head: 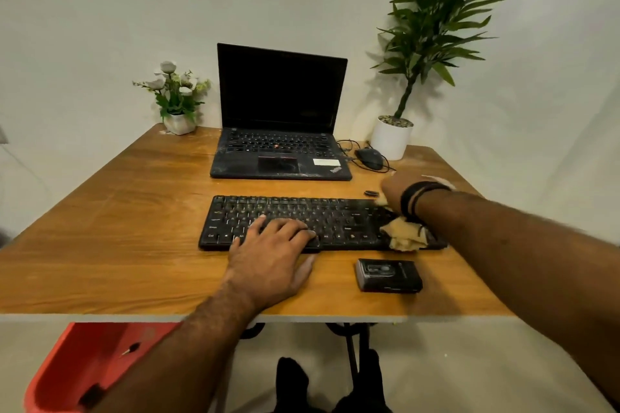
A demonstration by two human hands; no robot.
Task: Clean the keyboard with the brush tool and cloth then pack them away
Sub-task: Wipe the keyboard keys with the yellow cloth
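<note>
A: Where is the keyboard [302, 221]?

B: It lies on the wooden table [117, 211] in front of you, just before the open laptop [280, 117], and it looks dusty.

A: And your hands?

B: Your left hand [271, 251] rests on the lower left part of the keyboard. The fingers are spread flat over the keys, and the thumb lies on the table at the front edge. Your right hand [392, 189] is at the far right corner of the keyboard. I see it only from the back, so I cannot tell how its fingers are, and if they hold something.

A: The cloth?

B: A tan cloth [404, 235] is crumpled on the right end of the keyboard, under your right wrist. A small dark piece [371, 193] lies on the table just beside your right hand; I cannot tell what it is.

A: What else?

B: A black case [389, 275] lies near the keyboard's front right side. A mouse [369, 157] with a cable is right of the laptop, beside a tall plant in a white pot [391, 141]. A small flower pot [177, 124] stands left of the laptop.
</note>
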